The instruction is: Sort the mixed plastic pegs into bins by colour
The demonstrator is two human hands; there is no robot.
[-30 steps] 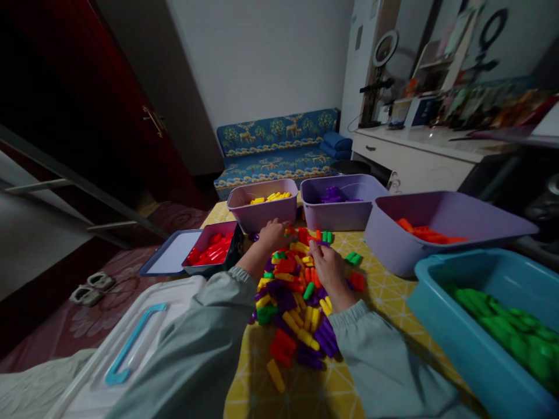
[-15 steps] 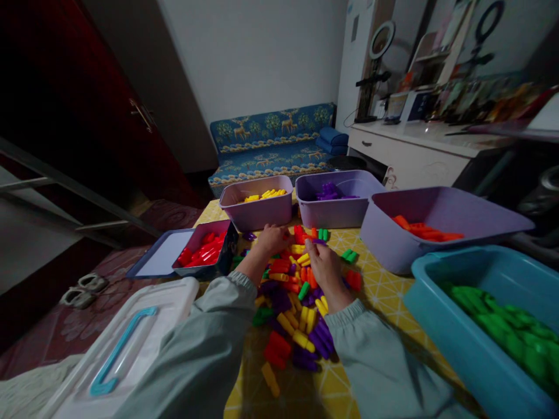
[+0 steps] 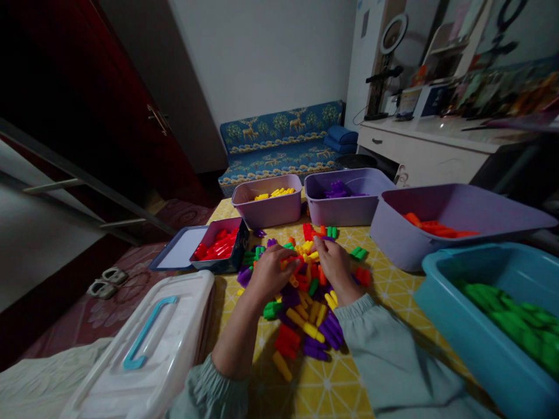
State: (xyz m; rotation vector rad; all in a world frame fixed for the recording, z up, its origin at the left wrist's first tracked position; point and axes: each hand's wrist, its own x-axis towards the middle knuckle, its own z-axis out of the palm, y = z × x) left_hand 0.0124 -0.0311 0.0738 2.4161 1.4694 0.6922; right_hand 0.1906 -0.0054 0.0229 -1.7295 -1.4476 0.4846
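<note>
My left hand [image 3: 271, 271] is over the left side of a mixed pile of finger-shaped plastic pieces [image 3: 312, 314] in yellow, purple, red, orange and green. Its fingers curl closed around a red plastic piece [image 3: 299, 266], mostly covered by them. Across the pile, my right hand [image 3: 335, 265] has its thumb and fingers together at the far right side. Whatever may be in that pinch is hidden; a purple piece [image 3: 326, 238] shows just past the fingertips. Green pieces [image 3: 358, 253] lie to the right of this hand.
Around the pile stand a tin [image 3: 222, 267] with red pieces, a mauve bin [image 3: 271, 216] with yellow, another mauve bin [image 3: 340, 216] with purple, a third mauve bin [image 3: 391, 238] with orange, and a teal bin [image 3: 458, 326] with green. A white lidded box [image 3: 174, 349] is at left.
My left hand has drawn back toward me and curled over the pile, its forearm now more bare. My right hand stays at nearly the same spot. The whole view has shifted slightly.
</note>
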